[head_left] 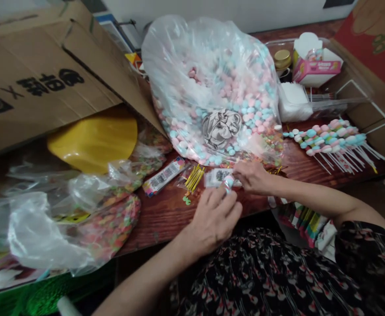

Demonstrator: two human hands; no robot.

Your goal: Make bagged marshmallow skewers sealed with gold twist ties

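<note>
The person's left hand (212,219) and right hand (251,177) are meeting just in front of a large clear plastic bag of pink, blue and white candies (212,87). Between them, a small pink-and-blue candy in a clear wrapper (228,183) is sitting just below the bag's lower edge. The left fingers (223,206) are curling nearly closed around the candy's lower end, while the right fingers (240,173) are pinching in on it from above, though the exact fingertip contact is too small to tell.

A printed card with a QR code (220,177) is lying just under the right hand, touching the bag's lower edge. To the left of that card, a bundle of thin yellow sticks (194,177) and a barcoded packet (164,176) are resting near the bag on a wooden table (166,219). Candy skewers (330,140) are lying in a fanned row to the right of the bag, with a gold-lidded jar (283,59) and a pink-and-white box (317,66) standing behind them. To the left of the bag, bags of multicoloured candy (110,232) are spreading across the table, below a cardboard carton (31,74) that is leaning over a yellow plastic piece (94,140)
</note>
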